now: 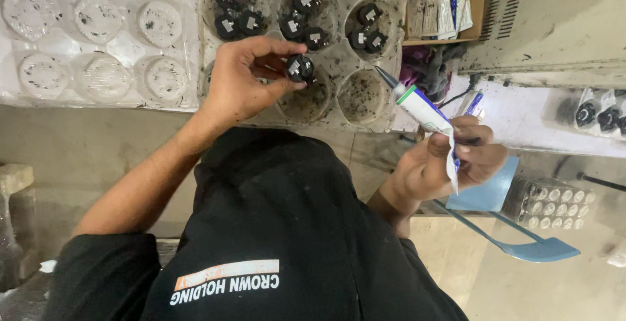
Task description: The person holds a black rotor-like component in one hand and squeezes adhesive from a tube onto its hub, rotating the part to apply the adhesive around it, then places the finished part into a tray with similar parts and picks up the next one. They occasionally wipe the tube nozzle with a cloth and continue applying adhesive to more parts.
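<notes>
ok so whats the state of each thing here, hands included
left hand: pinching a small black part
right hand: gripping a squeezed glue tube, nozzle uncapped, aimed at the part
moulded tray: some cups hold black parts, two empty
left clear tray: cups empty

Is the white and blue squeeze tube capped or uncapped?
Uncapped: the white and blue squeeze tube in the right hand ends in a bare grey pointed nozzle, with no cap on it.

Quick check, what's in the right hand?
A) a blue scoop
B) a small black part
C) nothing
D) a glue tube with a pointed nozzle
D: the right hand grips a white and blue tube, its pointed nozzle aimed toward the small black part pinched in the left hand over the tray.
</notes>
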